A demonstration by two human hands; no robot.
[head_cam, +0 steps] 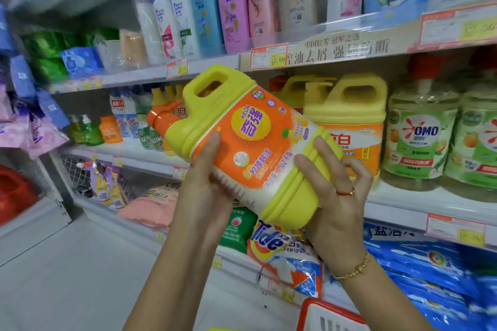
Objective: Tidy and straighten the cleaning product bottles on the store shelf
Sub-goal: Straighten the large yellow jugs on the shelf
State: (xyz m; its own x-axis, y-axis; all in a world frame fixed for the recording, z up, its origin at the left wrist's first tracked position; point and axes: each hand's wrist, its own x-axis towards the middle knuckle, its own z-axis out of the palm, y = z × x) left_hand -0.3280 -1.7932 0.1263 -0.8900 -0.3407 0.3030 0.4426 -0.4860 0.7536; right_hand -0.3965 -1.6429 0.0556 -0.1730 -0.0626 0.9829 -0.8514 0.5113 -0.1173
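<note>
In the head view the person holds a yellow detergent jug [250, 140] in mid-air in front of the middle shelf [398, 197], off the shelf and tilted hard, with its orange cap [158, 118] pointing left and its base low to the right. The left hand [207, 185] grips the body from below with the thumb pressed on the label. The right hand [333, 196] is wrapped round the ribbed base. The step in hand looks like turning the jug before it is replaced. Next it should be stood upright, label forward, beside the matching yellow jug [349, 115] to the left of the OMO bottles [419, 137]; the held jug hides that spot, so the free space there cannot be judged
</note>
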